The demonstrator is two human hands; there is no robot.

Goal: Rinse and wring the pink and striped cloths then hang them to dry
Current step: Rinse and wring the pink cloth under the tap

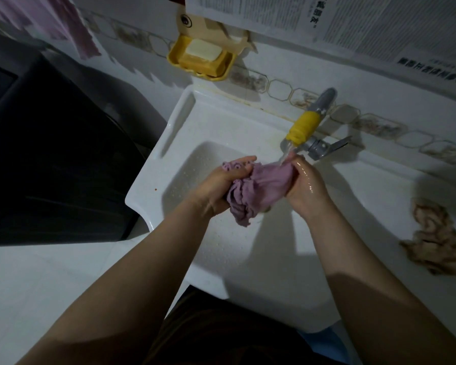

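White basin sink [169, 143]: over it we gripped the wet, bunched pink cloth [263, 185] with the curled fingers of our left hand [221, 183] and right hand [304, 185], under the yellow-sleeved tap [304, 126]. Yellow wall dish [178, 59]: pale soap bar [203, 51]. Worktop [379, 185]: crumpled striped cloth [435, 239].

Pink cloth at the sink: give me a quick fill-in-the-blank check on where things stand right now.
1. Both hands grip the ____ cloth over the sink.
2. Water runs from the tap with the ____ nozzle.
3. The striped cloth lies crumpled to the ____ of the basin.
4. The yellow dish on the wall holds a bar of ____.

Missing words: pink; yellow; right; soap
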